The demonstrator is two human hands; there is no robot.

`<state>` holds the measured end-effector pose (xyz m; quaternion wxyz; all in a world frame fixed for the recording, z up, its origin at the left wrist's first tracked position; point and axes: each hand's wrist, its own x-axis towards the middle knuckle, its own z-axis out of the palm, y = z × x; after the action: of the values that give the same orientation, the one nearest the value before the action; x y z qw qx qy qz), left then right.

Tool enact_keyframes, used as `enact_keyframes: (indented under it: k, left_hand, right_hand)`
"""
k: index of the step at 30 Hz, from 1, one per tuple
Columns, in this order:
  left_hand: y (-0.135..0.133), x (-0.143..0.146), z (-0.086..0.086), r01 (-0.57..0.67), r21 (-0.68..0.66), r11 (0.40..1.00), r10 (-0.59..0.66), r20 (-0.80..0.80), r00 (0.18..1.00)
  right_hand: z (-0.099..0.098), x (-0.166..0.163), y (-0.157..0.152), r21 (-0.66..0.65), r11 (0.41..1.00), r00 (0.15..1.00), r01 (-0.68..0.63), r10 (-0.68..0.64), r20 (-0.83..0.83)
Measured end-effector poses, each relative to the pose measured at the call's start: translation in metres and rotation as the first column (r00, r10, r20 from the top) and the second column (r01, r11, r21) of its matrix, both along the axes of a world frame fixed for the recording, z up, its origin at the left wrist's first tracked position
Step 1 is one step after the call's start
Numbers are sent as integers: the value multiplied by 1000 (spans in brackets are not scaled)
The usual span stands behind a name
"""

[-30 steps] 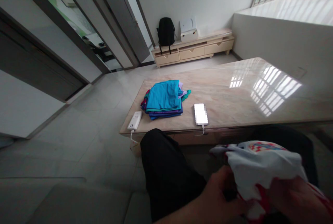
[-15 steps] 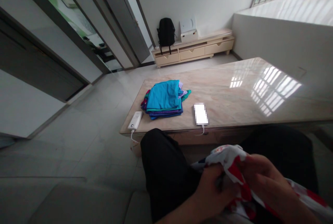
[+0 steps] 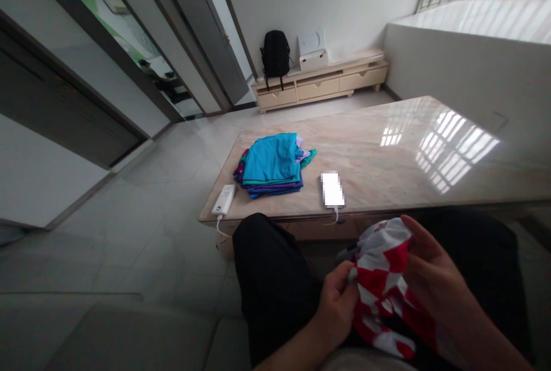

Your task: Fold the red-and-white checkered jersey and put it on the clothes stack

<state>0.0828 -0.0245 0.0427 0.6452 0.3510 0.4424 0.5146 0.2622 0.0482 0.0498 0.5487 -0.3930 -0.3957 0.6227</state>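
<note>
Lifted higher and bunched tighter than a second ago: red-and-white cloth (image 3: 381, 279), now over the lap between both hands. Left hand (image 3: 338, 305) pinching its near edge with curled fingers; right hand (image 3: 434, 279) half closed round the far side. Could slip from so loose a bunch and drop to the floor (image 3: 142, 233). Beyond, on the table (image 3: 387, 158): one stack of folded clothes (image 3: 271, 165), one white power bank (image 3: 224, 199), one phone (image 3: 332, 189). Farther off, one black backpack (image 3: 274, 54).
</note>
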Motion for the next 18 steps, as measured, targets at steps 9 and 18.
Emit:
enact_keyframes:
  k: [9, 18]
  left_hand:
    - [-2, -27, -4, 44, 97, 994, -40, -47, 998]
    - [0, -68, 40, 73, 237, 969, -90, 58, 994]
  right_hand:
    - [13, 29, 32, 770, 631, 436, -88, -671, 600]
    - [4, 61, 68, 588, 796, 260, -141, -544, 798]
